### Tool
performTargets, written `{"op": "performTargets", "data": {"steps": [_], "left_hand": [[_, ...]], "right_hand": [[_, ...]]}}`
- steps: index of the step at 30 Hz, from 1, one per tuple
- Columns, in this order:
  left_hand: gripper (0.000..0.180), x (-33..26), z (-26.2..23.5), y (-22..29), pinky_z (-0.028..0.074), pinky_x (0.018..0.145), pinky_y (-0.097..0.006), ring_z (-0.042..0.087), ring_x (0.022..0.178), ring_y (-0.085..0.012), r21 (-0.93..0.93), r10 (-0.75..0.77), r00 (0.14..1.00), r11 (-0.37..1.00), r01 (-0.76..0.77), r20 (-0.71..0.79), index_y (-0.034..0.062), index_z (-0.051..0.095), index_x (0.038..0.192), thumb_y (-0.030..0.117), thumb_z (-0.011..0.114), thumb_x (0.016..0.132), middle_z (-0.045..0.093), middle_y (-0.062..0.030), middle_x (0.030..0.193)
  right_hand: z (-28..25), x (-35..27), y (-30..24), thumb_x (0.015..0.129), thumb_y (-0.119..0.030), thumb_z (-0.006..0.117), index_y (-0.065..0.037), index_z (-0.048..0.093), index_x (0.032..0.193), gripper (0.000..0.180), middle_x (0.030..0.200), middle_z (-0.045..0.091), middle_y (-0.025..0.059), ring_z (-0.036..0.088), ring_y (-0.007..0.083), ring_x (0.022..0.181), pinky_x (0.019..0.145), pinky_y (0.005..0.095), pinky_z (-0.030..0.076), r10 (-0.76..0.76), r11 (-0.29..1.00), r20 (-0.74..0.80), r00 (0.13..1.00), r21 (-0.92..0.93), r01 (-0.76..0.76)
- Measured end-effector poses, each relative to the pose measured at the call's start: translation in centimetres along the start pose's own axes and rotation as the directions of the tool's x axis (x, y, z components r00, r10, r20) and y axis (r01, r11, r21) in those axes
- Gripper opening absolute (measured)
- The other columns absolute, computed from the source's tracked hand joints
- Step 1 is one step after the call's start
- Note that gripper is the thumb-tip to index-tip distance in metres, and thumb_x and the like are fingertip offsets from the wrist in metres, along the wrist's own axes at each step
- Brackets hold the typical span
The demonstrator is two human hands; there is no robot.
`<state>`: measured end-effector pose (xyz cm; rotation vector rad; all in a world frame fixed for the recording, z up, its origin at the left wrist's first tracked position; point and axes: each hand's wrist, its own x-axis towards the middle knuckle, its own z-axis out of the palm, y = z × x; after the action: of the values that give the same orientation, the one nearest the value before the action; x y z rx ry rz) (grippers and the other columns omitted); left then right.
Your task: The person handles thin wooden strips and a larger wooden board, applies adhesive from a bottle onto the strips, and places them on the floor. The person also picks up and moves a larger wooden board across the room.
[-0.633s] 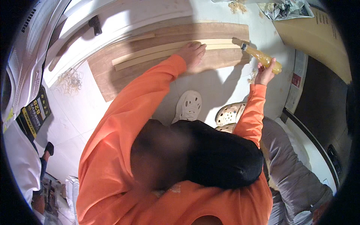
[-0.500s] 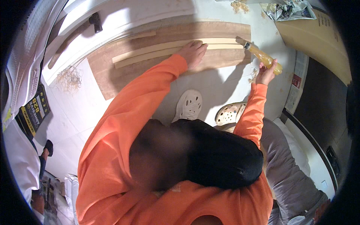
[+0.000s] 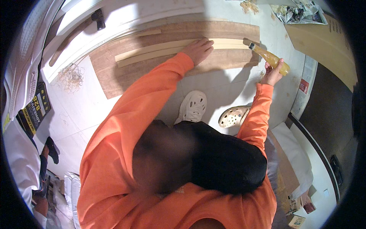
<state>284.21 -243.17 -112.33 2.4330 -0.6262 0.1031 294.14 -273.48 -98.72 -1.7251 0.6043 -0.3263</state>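
Strips (image 3: 228,41), 2 pale, laid on brown board (image 3: 228,58); amt left unclear. L hand (image 3: 198,50) on them, can't tell if gripping; R hand (image 3: 272,75) grips yellow bottle (image 3: 269,57) nr their R end.

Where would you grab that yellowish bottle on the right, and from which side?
Probably by the wide end of the yellowish bottle, reaching from the person's side, as the right hand does: it slants in the picture, its narrow neck toward the pale strips, so this grip leaves the neck free.
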Motion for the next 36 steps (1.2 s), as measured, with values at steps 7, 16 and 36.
{"op": "performTargets", "data": {"steps": [7, 16, 36], "left_hand": [[0.034, 0.3, -0.6, -0.8, 0.040, 0.104, -0.040, 0.043, 0.127, -0.0256, -0.087, -0.024, 0.996, 0.996, 0.031, 0.083, 0.0070, 0.057, 0.121, 0.014, 0.047, 0.089, 0.049, -0.0056, 0.136], [0.036, 0.7, -1.0, -0.6, 0.037, 0.108, -0.045, 0.041, 0.130, -0.0302, 0.038, 0.030, 0.981, 0.999, -0.038, 0.191, 0.0065, 0.055, 0.124, 0.018, 0.045, 0.092, 0.047, -0.0061, 0.140], [0.043, 6.9, -10.5, 1.6, 0.053, 0.084, -0.045, 0.064, 0.105, -0.0304, 0.340, -0.265, 0.529, 0.939, -0.048, 0.806, 0.0132, 0.066, 0.118, 0.011, 0.070, 0.075, 0.065, -0.0147, 0.116]], "right_hand": [[-0.4, 0.9, 0.9, 0.089, -0.039, 0.067, -0.002, 0.055, 0.103, 0.041, 0.081, 0.065, 0.0114, 0.062, 0.0162, 0.054, 0.048, 0.0240, 0.053, -0.017, 1.000, 0.029, 0.999, 0.023, 0.017], [-0.1, 0.8, 0.3, 0.089, -0.039, 0.067, -0.002, 0.056, 0.102, 0.040, 0.081, 0.065, 0.0107, 0.061, 0.0158, 0.051, 0.046, 0.0240, 0.053, -0.079, 0.996, 0.045, 0.996, -0.037, 0.081], [-1.2, 2.8, 0.5, 0.091, -0.039, 0.065, -0.007, 0.057, 0.095, 0.033, 0.077, 0.064, 0.0052, 0.052, 0.0095, 0.049, 0.042, 0.0208, 0.040, -0.033, 0.988, 0.117, 0.993, 0.152, 0.015]]}}
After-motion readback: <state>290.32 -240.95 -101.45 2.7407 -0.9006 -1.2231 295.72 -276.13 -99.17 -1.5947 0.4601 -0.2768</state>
